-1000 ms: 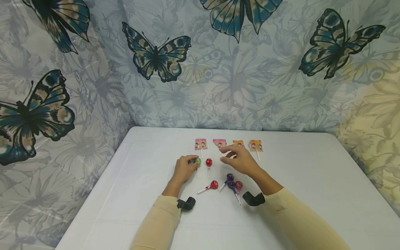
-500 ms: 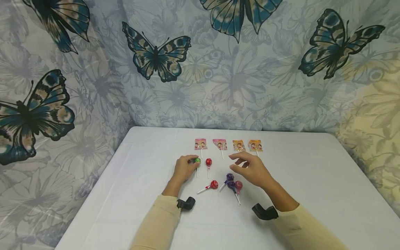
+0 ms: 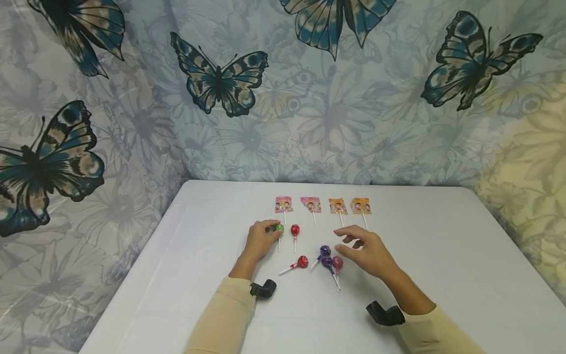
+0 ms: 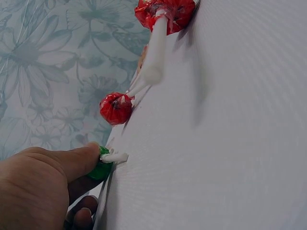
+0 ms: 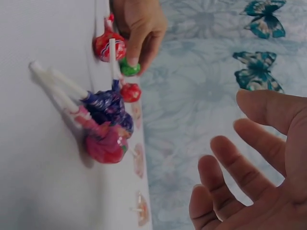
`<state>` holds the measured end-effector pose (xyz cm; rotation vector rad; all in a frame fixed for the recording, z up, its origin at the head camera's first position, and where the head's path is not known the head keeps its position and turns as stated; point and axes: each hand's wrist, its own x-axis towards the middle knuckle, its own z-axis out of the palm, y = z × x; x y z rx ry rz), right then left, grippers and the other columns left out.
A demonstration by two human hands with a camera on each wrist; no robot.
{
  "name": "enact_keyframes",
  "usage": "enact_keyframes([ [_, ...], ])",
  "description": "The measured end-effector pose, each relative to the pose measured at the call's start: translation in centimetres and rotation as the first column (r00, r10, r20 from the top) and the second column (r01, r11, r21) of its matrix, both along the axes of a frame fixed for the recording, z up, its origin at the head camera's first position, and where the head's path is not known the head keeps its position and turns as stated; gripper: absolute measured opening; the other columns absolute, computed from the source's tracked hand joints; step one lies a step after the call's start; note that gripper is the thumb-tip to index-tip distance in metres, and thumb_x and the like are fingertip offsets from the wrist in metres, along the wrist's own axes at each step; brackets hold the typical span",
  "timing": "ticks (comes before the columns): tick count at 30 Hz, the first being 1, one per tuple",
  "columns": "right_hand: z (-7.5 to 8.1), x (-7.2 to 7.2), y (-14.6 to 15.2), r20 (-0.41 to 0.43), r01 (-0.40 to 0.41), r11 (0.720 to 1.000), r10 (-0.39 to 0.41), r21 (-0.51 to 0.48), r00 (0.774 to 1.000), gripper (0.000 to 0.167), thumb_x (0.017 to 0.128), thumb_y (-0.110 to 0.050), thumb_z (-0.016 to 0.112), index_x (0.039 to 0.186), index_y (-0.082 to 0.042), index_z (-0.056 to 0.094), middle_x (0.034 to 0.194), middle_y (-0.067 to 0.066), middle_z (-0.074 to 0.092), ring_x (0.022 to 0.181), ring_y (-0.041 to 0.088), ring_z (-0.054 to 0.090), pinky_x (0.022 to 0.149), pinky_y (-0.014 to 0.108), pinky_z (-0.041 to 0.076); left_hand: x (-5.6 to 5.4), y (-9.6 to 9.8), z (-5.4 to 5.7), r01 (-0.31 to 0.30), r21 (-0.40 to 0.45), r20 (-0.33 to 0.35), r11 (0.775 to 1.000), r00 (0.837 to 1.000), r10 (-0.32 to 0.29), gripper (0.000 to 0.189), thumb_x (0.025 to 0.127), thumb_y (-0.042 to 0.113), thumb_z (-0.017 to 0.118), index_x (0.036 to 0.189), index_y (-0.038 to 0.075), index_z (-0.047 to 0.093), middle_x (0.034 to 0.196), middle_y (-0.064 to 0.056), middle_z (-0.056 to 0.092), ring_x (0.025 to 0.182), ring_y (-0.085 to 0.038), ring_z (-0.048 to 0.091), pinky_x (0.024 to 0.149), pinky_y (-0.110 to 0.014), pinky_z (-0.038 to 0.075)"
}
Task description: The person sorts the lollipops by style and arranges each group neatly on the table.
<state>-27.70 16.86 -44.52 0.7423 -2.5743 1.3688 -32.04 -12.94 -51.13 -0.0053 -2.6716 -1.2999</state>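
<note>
Drawn back to the right of the purple lollipops (image 3: 325, 250), the right hand (image 3: 368, 252) hangs empty, loosely spread, while beyond-left of them the left hand (image 3: 261, 238) pinches the green lollipop (image 3: 279, 227), likely light, hard, slick, best held by its ball.

One worktop (image 3: 464, 246) carries ten lollipops. Four are in flat packets, in a row along the far edge; counting from the left edge's side, a pink packet (image 3: 283, 204), a second pink packet (image 3: 311, 204), an orange packet (image 3: 338, 205) and a second orange packet (image 3: 361, 205). Six are round, farther in from that edge: one green lollipop (image 3: 279, 227); two reds, a red lollipop (image 3: 295, 229) and a second red lollipop (image 3: 302, 261); two purples, a purple lollipop (image 3: 325, 250) and a second purple lollipop (image 3: 326, 261); one pink lollipop (image 3: 338, 262). Two hands are there, a left hand (image 3: 261, 238) and a right hand (image 3: 367, 250). Beyond the far edge, five printed butterflies (image 3: 218, 78) show.
</note>
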Motion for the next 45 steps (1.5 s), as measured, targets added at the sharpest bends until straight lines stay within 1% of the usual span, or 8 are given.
enact_keyframes([
  [5,-1.1,0.0,0.7,0.046,-0.011,1.000,0.012,-0.015,0.999,0.030,0.084,-0.013,0.076,0.113,-0.010,0.070,0.108,0.006,0.068,0.092,0.024,0.061,0.074,0.038,0.050,0.1,0.1,0.1,-0.006,-0.001,0.001,1.000,1.000,0.006,0.029,0.085,0.018,0.076,0.113,0.013,0.073,0.096,-0.004,0.059,0.090,-0.020,0.054,0.078,-0.038,0.046],
  [11,-2.3,0.2,1.2,0.102,-0.033,0.998,0.037,-0.046,0.994,0.031,0.085,-0.012,0.075,0.115,-0.008,0.069,0.110,0.011,0.067,0.095,0.026,0.059,0.078,0.041,0.049,0.2,0.0,0.1,-0.020,-0.008,-0.001,1.000,1.000,0.020,0.029,0.085,0.018,0.076,0.113,0.013,0.073,0.096,-0.004,0.059,0.089,-0.019,0.054,0.077,-0.038,0.047],
  [19,-4.0,0.5,1.8,0.153,-0.020,0.999,0.026,-0.041,0.988,0.035,0.085,-0.016,0.075,0.118,-0.006,0.068,0.111,0.007,0.067,0.094,0.025,0.057,0.077,0.034,0.049,0.0,0.1,-0.2,-0.009,-0.008,0.007,1.000,1.000,0.009,0.029,0.085,0.019,0.076,0.114,0.014,0.073,0.095,-0.004,0.058,0.089,-0.019,0.054,0.078,-0.038,0.046],
  [24,-4.9,0.5,2.0,0.160,-0.028,1.000,0.029,-0.008,0.987,0.036,0.085,-0.018,0.076,0.118,-0.007,0.068,0.111,0.002,0.067,0.094,0.022,0.058,0.078,0.033,0.048,0.1,0.1,-0.1,-0.008,-0.016,0.004,1.000,1.000,0.008,0.029,0.085,0.019,0.076,0.114,0.014,0.073,0.096,-0.004,0.059,0.089,-0.019,0.054,0.078,-0.038,0.047],
  [27,-5.3,0.4,2.1,0.170,-0.032,0.999,0.027,0.026,0.985,0.036,0.085,-0.020,0.076,0.117,-0.008,0.068,0.111,-0.001,0.067,0.097,0.020,0.058,0.081,0.035,0.048,0.1,0.1,0.0,-0.009,-0.016,0.009,1.000,1.000,0.009,0.029,0.085,0.019,0.075,0.114,0.014,0.073,0.097,-0.005,0.060,0.091,-0.020,0.055,0.079,-0.038,0.047],
  [33,-5.9,0.5,2.0,0.127,-0.041,0.997,0.033,0.067,0.991,0.031,0.083,-0.015,0.077,0.113,-0.009,0.071,0.112,-0.001,0.068,0.110,0.026,0.058,0.093,0.047,0.043,0.2,0.1,0.2,-0.018,-0.014,0.015,1.000,1.000,0.018,0.029,0.085,0.019,0.076,0.113,0.014,0.073,0.096,-0.004,0.060,0.090,-0.019,0.054,0.076,-0.037,0.046],
  [40,-6.1,0.6,1.6,0.051,-0.005,0.996,0.001,0.092,0.999,0.028,0.080,-0.013,0.079,0.107,-0.011,0.073,0.105,-0.003,0.069,0.103,0.025,0.060,0.089,0.047,0.045,0.2,0.0,0.2,-0.010,-0.002,-0.009,1.000,1.000,0.010,0.029,0.085,0.018,0.076,0.113,0.013,0.073,0.095,-0.005,0.059,0.088,-0.020,0.054,0.075,-0.037,0.046],
  [45,-6.1,0.6,1.5,0.058,0.011,0.994,-0.018,0.108,0.998,0.026,0.079,-0.011,0.079,0.104,-0.015,0.074,0.103,-0.006,0.068,0.103,0.023,0.060,0.089,0.047,0.045,0.2,0.1,0.2,-0.010,0.005,-0.002,1.000,1.000,0.010,0.029,0.085,0.018,0.076,0.113,0.012,0.073,0.095,-0.005,0.059,0.089,-0.020,0.054,0.076,-0.037,0.046],
])
